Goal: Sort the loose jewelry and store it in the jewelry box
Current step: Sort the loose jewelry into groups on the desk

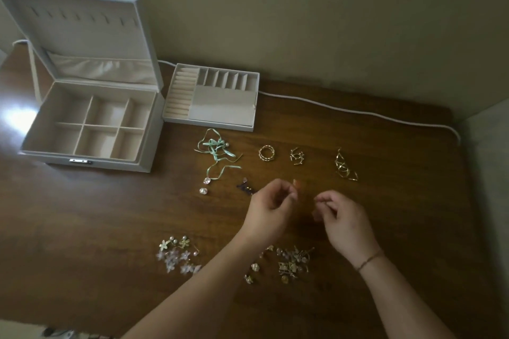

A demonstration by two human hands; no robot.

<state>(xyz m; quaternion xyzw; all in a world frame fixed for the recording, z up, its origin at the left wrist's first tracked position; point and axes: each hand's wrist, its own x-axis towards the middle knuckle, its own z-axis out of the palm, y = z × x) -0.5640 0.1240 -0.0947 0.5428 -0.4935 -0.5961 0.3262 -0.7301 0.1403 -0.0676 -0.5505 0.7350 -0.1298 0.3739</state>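
Jewelry (294, 261) lay loose on the table (413, 201); box (91, 124) and tray (212, 99) stood open, empty. Left hand (271, 208) and right hand (344, 217) had fingers curled; contents indiscernible. Sorting had barely begun.

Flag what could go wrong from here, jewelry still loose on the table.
1. Both forearms cross above the flower pieces and the gold cluster near the front edge; a sleeve-level sweep could scatter them or push them off.
2. The left hand and right hand have curled fingers over something small and blurred; a dropped piece could vanish on the dark table.
3. The green ribbon necklace lies tangled and may snag when lifted.
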